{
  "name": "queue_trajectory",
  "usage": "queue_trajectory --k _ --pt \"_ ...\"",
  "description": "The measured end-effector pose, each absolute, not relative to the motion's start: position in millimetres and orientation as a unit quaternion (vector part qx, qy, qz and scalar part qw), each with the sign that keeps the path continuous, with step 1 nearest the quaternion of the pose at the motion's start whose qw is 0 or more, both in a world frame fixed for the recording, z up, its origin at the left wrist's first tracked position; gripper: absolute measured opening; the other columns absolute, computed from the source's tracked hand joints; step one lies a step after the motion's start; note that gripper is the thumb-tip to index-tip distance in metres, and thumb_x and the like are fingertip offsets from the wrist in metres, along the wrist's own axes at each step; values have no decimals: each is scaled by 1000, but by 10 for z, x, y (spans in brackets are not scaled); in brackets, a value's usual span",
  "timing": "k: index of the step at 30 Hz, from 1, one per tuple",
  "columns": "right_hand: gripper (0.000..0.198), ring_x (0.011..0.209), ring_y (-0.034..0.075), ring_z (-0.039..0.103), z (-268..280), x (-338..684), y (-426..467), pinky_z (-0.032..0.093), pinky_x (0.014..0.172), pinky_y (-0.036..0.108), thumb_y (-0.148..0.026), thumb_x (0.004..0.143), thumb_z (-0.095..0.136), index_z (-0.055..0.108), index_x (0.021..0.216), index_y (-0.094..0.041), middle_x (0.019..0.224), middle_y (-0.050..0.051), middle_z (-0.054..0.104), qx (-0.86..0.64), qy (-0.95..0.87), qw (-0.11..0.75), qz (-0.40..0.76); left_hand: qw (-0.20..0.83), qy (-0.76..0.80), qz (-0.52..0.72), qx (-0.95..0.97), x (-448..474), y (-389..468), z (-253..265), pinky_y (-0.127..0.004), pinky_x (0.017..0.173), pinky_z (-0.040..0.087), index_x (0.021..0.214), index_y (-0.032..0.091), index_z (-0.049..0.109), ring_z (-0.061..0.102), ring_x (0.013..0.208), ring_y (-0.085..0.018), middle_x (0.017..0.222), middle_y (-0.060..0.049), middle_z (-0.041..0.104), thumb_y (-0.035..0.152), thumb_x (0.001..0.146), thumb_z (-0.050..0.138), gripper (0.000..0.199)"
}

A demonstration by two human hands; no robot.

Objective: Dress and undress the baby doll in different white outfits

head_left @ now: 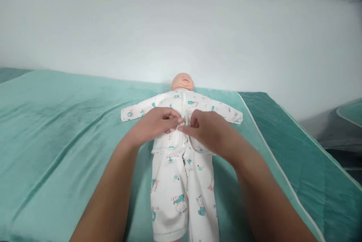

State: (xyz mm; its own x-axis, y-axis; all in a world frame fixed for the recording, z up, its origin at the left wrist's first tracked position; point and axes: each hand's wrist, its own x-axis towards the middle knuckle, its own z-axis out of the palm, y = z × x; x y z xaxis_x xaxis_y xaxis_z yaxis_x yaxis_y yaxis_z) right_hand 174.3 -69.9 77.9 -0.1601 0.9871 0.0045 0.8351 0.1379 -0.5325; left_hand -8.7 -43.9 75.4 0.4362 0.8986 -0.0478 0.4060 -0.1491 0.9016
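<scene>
A baby doll lies on its back, head at the far side and arms spread wide. It wears a white printed baby shirt and matching printed trousers. Over the middle of the shirt front, my left hand pinches the cloth edge with thumb and fingertips. My right hand meets it from the other side, fingers curled and thumb pressed at the same front opening. The two thumbs nearly touch. Whatever fastening lies between the fingertips is too small and covered to make out.
A light green sheet with long creases lies under the doll. At the right its white-trimmed edge overlaps a darker green cover. Behind the bed stands a white wall. Another green-covered surface shows at the far right.
</scene>
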Motion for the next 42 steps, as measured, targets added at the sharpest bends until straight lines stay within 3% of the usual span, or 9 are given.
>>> queue_trajectory --k 6,10,13,17,22,27,34,42 --pt "29 55 15 39 688 1617 -809 21 52 31 -24 88 49 34 63 -23 63 3 52 -637 -751 121 124 334 476 280 764 15 -566 603 -25 55 32 74 21 58 44 59 -11 66 3 54 30 83 57 13" --pt "28 56 14 35 662 1593 -806 21 54 31 -15 84 49 32 63 -23 67 3 51 -638 -756 106 101 269 467 286 793 55 -549 551 -26 60 34 72 20 55 48 65 -13 74 2 58 24 84 54 12" --pt "28 56 13 34 646 1642 -806 21 54 31 -15 84 47 32 62 -22 64 1 48 -642 -746 136 113 303 478 299 769 38 -560 564 -27 60 36 76 20 57 49 64 -13 73 1 59 27 85 54 12" --pt "29 55 12 32 624 1810 -790 22 53 30 -22 86 47 31 61 -21 56 -4 37 -596 -733 243 220 444 460 351 685 32 -579 596 -27 60 42 80 19 58 52 63 -13 70 1 58 31 84 58 12" --pt "22 58 10 32 544 1923 -768 26 53 26 -32 88 51 46 70 -21 63 -6 35 -497 -695 376 359 546 407 402 612 86 -587 613 -27 70 49 80 17 59 59 71 -12 77 -1 62 30 81 65 14" --pt "12 60 9 43 457 1877 -740 36 56 23 -33 85 60 56 85 -22 70 -5 48 -472 -626 430 448 561 410 402 596 117 -603 619 -27 72 49 80 16 61 61 73 -12 77 -1 63 28 82 64 12" --pt "23 55 8 50 369 1858 -786 39 51 22 -38 81 69 62 94 -20 69 -5 56 -451 -529 467 548 555 420 412 588 145 -592 581 -28 69 49 79 16 61 61 69 -12 73 -1 64 30 80 68 16" --pt "25 54 6 50 269 1781 -800 40 50 21 -37 82 68 62 100 -21 69 -6 55 -441 -529 500 525 563 413 433 571 160 -573 517 -27 67 51 75 14 59 63 68 -13 72 -3 68 31 76 73 21"
